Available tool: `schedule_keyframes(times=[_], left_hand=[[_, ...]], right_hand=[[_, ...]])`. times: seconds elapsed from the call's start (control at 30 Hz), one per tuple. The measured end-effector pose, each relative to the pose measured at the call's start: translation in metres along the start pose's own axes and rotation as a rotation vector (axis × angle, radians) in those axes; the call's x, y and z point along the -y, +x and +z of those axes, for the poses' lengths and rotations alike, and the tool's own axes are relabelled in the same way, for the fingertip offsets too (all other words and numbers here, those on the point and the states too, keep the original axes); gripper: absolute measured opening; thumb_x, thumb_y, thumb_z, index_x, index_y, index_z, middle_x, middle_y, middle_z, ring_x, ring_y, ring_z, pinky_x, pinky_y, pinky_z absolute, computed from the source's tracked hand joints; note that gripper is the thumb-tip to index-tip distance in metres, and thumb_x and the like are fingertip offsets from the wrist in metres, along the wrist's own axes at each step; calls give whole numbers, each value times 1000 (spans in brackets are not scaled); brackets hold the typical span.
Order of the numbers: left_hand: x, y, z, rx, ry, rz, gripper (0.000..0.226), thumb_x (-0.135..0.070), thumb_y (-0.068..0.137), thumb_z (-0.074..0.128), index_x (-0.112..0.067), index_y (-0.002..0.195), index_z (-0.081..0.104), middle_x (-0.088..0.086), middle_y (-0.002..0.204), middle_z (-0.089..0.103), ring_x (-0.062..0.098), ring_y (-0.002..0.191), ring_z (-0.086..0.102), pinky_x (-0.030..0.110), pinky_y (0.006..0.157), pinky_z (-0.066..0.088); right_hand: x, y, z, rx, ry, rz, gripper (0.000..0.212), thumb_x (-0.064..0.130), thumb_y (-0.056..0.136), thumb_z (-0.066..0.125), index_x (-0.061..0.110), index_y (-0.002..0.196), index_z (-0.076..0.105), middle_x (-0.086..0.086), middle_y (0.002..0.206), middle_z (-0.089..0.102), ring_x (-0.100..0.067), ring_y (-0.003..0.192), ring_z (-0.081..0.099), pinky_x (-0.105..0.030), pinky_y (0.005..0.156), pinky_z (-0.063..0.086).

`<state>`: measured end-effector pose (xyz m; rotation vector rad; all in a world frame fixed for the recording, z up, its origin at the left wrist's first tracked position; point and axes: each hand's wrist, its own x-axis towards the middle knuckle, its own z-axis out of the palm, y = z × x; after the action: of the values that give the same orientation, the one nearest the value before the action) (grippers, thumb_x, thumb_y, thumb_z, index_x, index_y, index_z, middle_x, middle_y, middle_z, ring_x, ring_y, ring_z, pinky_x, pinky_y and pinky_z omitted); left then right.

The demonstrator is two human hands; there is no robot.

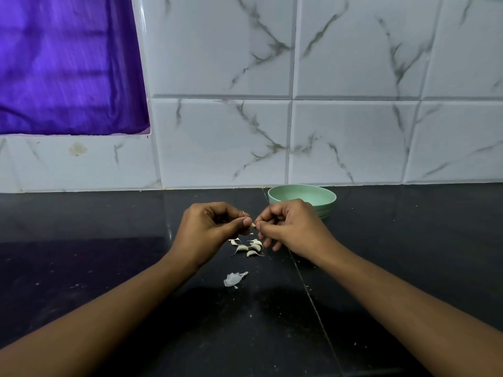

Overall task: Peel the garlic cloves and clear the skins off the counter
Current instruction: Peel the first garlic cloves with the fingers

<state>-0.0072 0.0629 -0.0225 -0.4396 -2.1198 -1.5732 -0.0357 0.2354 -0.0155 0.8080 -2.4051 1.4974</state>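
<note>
A small garlic clove (252, 225) is held just above the black counter (109, 240), caught between both hands. The left hand (209, 227) closes thumb and curled fingers on one end. The right hand (288, 229) pinches the other end, its lower fingers hanging loosely. Directly beneath the grip a cluster of cloves (248, 247) lies on the counter. Nearer the person, apart from the cluster, lies a papery skin (234, 278). Beyond the right hand a pale green bowl (324, 209) stands near the tiled wall (217, 145).
</note>
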Motion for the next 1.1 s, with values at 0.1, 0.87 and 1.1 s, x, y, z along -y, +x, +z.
schedule_keyframes(times=[0.1, 0.87, 1.1], left_hand=[[0, -1, 2, -9, -1, 5, 4, -25, 67, 78, -22, 66, 75, 7, 73, 74, 26, 72, 72, 52, 77, 57], [3, 4, 1, 0, -372, -227, 10, -3, 77, 67, -9, 85, 70, 7, 77, 74, 14, 74, 72, 24, 69, 57], [1, 3, 1, 15, -367, -237, 8, -5, 76, 67, -8, 83, 70, 6, 76, 75, 13, 69, 72, 23, 67, 56]], right_hand=[[0, -1, 1, -43, -90, -28, 13, 9, 82, 68, 15, 72, 67, 2, 55, 64, -9, 50, 65, -20, 46, 49], [7, -3, -12, 381, -69, 129, 16, 14, 86, 65, 18, 71, 67, 7, 56, 59, -3, 44, 48, -15, 39, 36], [0, -3, 0, 372, -38, 71, 19, 11, 76, 77, 18, 72, 60, 10, 51, 53, -3, 44, 48, -17, 38, 39]])
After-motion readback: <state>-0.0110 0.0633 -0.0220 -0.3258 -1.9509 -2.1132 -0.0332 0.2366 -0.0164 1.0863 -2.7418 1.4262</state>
